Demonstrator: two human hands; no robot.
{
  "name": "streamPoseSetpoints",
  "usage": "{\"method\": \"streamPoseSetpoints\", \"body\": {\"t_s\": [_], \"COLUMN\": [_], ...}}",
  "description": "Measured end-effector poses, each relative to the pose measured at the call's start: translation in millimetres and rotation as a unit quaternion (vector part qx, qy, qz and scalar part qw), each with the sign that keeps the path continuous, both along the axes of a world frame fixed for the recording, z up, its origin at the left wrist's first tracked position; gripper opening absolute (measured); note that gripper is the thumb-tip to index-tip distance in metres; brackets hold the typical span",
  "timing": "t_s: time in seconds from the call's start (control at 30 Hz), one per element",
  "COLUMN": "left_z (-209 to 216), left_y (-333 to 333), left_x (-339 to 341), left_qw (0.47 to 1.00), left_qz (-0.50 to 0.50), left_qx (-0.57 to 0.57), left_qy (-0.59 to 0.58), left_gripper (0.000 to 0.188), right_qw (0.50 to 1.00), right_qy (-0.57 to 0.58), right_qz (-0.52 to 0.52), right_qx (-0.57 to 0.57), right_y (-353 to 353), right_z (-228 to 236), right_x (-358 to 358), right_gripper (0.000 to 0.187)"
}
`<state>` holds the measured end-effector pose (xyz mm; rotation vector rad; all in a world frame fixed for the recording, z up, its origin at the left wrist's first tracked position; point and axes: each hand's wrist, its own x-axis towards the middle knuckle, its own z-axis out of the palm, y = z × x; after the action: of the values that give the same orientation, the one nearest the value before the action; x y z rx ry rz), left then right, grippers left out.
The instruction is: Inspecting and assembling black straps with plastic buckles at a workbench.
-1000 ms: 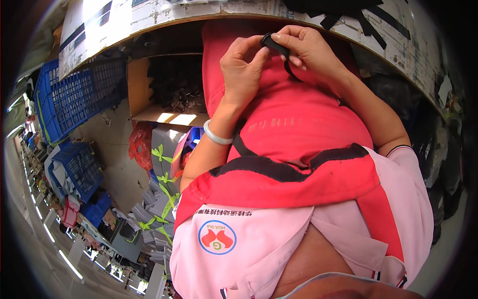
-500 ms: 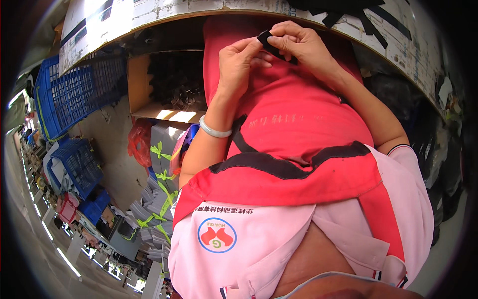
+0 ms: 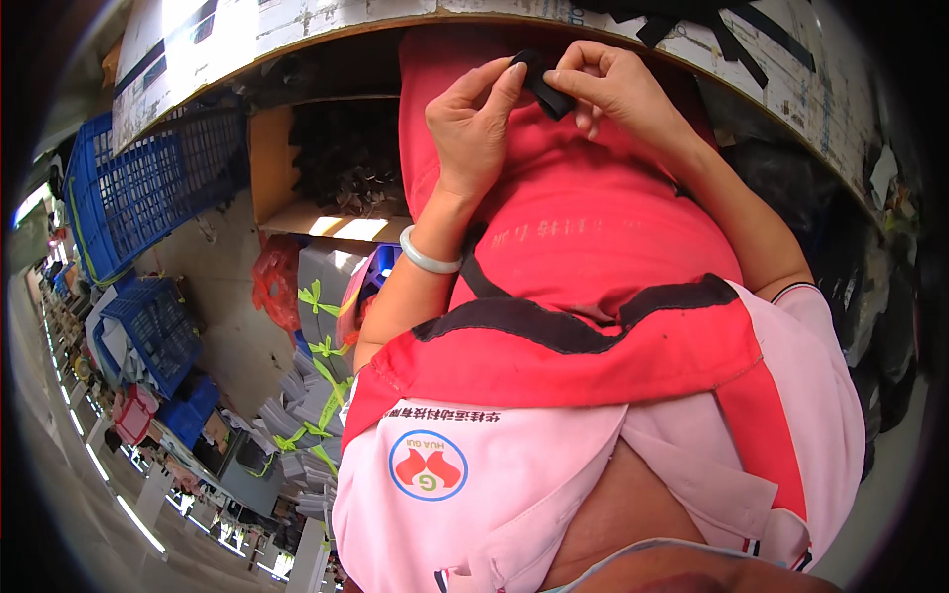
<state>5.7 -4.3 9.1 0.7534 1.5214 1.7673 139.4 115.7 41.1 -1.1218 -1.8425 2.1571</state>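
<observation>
A short black fabric strip (image 3: 550, 97) is held over my lap, in front of the bench edge. My left hand (image 3: 469, 127) pinches its far end between thumb and forefinger. On the other side, my right hand (image 3: 628, 97) has its thumb and forefinger closed on the strip's edge, with the other fingers curled in. The strip's lower end hangs between the two hands. Beneath them lies the red apron (image 3: 593, 198) that covers my lap.
A worn, paper-covered bench (image 3: 366, 22) runs across the top, with more black strips (image 3: 727, 38) at its right. Under it stands a cardboard box (image 3: 275, 158) of dark pieces. To the left are blue crates (image 3: 133, 188), a red bag (image 3: 277, 282) and bundles tied with green ribbon (image 3: 326, 346).
The black strip has turned and now shows more of its length, hanging down between my hands. My hands have moved slightly apart, the left one shifting a little left.
</observation>
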Motion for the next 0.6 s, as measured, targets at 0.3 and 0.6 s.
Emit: {"method": "streamPoseSetpoints", "body": {"t_s": [0.3, 0.6], "left_z": [-3, 3], "left_y": [-10, -13], "left_x": [-11, -9], "left_qw": [0.990, 0.986], "left_qz": [-0.087, -0.090], "left_qx": [0.081, 0.087], "left_qy": [0.079, 0.107], "left_gripper": [0.018, 0.018], "right_qw": [0.993, 0.990], "right_qy": [0.065, 0.114], "right_qz": [0.022, 0.033], "right_qx": [-0.091, 0.076], "right_y": [8, 13], "right_z": [-2, -12], "right_x": [-2, -2], "right_gripper": [0.021, 0.019]}}
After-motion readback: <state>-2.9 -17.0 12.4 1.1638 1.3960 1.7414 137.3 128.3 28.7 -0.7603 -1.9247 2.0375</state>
